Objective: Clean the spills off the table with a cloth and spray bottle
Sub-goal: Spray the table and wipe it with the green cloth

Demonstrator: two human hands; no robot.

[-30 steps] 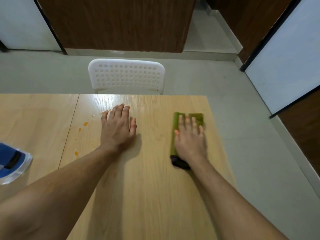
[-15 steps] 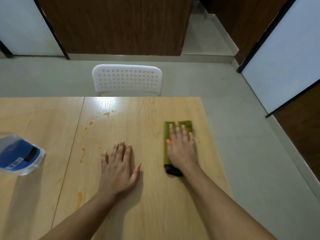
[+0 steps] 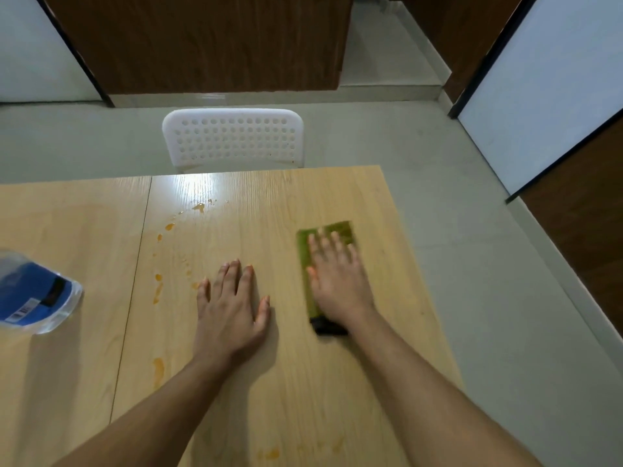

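On right half of wooden table (image 3: pixel 387 332), your right hand (image 3: pixel 340 281) lies flat on green cloth (image 3: pixel 305 257), fingers straight and slightly spread, pressing it down; cloth is folded long, dark end poking out by wrist. Your left hand (image 3: pixel 229 315) sits palm-down on bare wood just beside it, fingers straight, holding nothing. Orange spills (image 3: pixel 158 288) dotted left of that hand, more near front edge. Spray bottle (image 3: pixel 33 298) over at far left, blue label, well apart from both hands. White chair (image 3: pixel 232 139) tucked at far side.
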